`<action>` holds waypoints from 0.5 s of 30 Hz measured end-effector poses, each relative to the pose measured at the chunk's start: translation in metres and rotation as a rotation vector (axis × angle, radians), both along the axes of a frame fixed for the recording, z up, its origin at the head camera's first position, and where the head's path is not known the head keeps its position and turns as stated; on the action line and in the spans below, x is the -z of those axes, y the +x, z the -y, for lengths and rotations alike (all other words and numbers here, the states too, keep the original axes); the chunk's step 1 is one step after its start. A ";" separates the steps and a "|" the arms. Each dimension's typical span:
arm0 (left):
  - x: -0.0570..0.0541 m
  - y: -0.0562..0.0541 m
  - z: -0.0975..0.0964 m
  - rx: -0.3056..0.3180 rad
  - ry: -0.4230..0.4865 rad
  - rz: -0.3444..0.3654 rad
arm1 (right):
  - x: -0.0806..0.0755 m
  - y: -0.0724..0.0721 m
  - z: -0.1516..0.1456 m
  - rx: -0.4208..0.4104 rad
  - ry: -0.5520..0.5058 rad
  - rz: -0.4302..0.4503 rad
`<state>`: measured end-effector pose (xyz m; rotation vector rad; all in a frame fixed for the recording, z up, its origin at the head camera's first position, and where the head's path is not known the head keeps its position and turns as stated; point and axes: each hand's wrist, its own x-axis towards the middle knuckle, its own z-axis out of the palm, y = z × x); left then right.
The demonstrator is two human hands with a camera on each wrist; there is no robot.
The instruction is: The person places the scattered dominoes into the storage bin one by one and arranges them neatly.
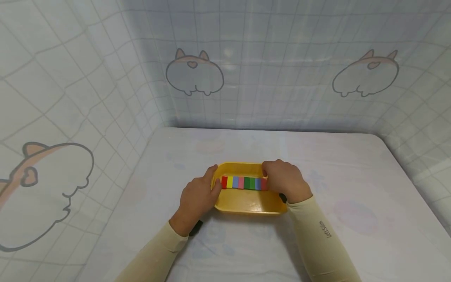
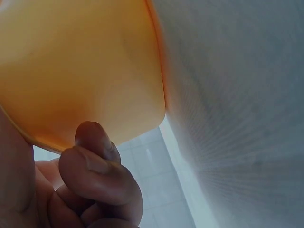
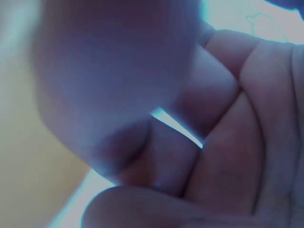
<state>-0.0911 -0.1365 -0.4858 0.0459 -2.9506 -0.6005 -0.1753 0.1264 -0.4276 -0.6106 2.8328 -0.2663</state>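
A yellow tray lies on the cloth-covered surface. Across it runs a row of coloured tiles in red, yellow, blue, pink and green, set side by side. My left hand grips the tray's left rim, thumb over the inner side and fingers outside. Its curled fingers show against the tray's outer wall in the left wrist view. My right hand is over the tray's right side, at the row's right end. The right wrist view shows its fingers curled; whatever they may hold is hidden.
A pale patterned cloth covers the surface around the tray. Behind it and at both sides rise white grid-patterned curtains with rounded animal drawings. The far edge of the surface meets the back curtain.
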 end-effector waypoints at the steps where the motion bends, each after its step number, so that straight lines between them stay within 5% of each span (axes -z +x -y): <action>1: 0.000 0.001 0.000 0.002 -0.004 0.005 | 0.000 0.001 -0.001 0.006 -0.009 0.003; 15: 0.004 0.011 0.019 -0.050 -0.058 -0.014 | -0.023 0.009 0.001 -0.020 -0.074 -0.031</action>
